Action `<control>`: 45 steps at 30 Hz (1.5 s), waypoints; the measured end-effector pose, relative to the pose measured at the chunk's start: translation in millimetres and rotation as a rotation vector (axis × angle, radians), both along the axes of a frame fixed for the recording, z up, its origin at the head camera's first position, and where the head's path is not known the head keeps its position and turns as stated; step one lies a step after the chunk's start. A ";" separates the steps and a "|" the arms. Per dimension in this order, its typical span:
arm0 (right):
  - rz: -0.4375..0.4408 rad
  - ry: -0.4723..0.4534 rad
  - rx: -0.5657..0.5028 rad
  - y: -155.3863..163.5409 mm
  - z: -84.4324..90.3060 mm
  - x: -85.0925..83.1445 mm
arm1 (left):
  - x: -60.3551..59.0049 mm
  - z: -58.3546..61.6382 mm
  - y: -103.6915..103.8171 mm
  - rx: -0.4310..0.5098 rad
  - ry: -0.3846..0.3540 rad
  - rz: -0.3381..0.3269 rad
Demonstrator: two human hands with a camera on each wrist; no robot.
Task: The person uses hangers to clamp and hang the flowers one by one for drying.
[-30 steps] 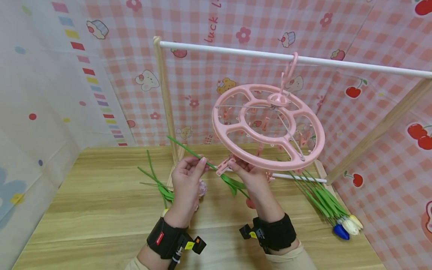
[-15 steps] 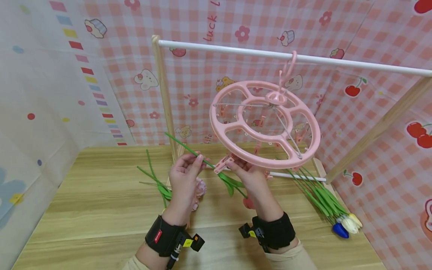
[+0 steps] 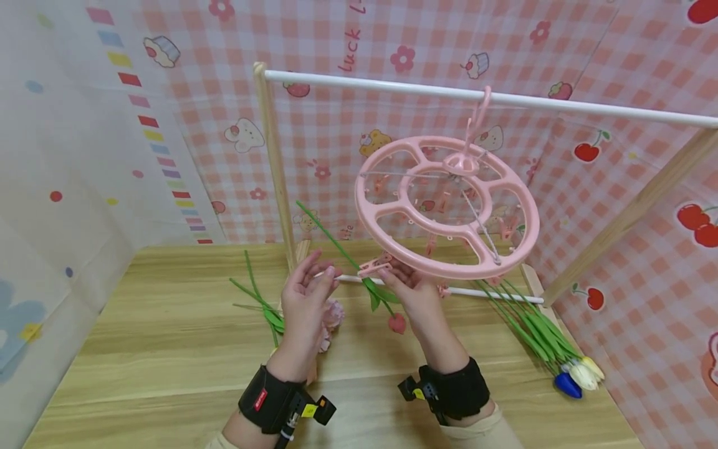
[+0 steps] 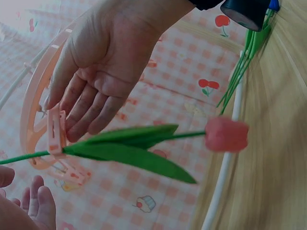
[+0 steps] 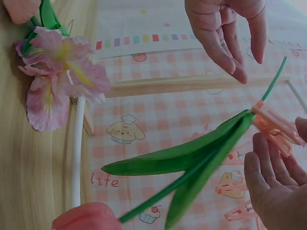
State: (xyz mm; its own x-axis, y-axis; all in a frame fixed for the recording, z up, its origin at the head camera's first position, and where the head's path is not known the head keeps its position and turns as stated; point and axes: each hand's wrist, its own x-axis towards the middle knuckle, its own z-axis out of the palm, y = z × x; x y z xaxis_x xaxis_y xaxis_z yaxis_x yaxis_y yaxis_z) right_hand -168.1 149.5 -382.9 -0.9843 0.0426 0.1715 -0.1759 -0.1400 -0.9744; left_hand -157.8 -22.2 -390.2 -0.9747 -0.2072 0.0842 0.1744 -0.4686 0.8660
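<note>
A pink tulip [image 3: 397,323] with a green stem and leaves slants downward, bloom lowest. A pink clothespin [image 3: 374,267] at the near rim of the round pink hanger [image 3: 415,265] clamps its stem. My right hand [image 3: 421,305] pinches this clothespin by its handle end, thumb on the near side, as the left wrist view also shows. To the left of the stem is my left hand [image 3: 305,305], its fingers relaxed and apart from the flower. In the right wrist view a gap shows between the left hand [image 5: 228,28] and the stem.
The hanger hooks over a white rod [image 3: 359,83] on a wooden frame [image 3: 275,162]. Tulips with green stems [image 3: 527,327] lie at the right. More stems [image 3: 258,299] and a pink-purple flower [image 3: 333,315] lie at the left, partly behind the left hand.
My left hand has let go of the stem. The tulip has swung steeper, its bloom coming into view between the hands. My right hand has stayed at the clothespin.
</note>
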 end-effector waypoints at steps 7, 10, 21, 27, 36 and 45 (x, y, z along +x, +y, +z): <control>0.033 0.050 0.013 7.1 -9.7 2.6 | 0.4 -4.7 -2.7 -0.004 -0.014 -0.001; 0.037 0.059 0.003 9.3 -13.7 2.6 | 0.8 -6.3 -4.3 -0.008 -0.023 0.012; -0.045 0.035 0.026 18.0 -24.7 4.7 | 1.2 -14.2 -11.6 -0.025 -0.050 0.027; -0.071 -0.021 0.085 23.5 -30.6 5.8 | 2.3 -15.8 -16.3 -0.047 -0.080 0.021; 0.199 0.045 0.227 42.4 -38.7 21.1 | 2.2 -18.5 -20.2 -0.056 -0.083 0.020; 0.595 0.175 0.300 84.2 -40.4 30.0 | 1.0 -19.5 -32.1 -0.129 -0.125 0.033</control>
State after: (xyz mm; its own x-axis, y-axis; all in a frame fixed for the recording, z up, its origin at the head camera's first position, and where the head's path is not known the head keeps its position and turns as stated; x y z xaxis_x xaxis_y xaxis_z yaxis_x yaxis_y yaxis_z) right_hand -138.2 233.7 -423.4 -0.7822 -0.5708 0.2498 -0.3106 0.0097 -0.9505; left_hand -156.8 -54.3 -409.7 -0.9721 -0.2343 -0.0092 0.0750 -0.3480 0.9345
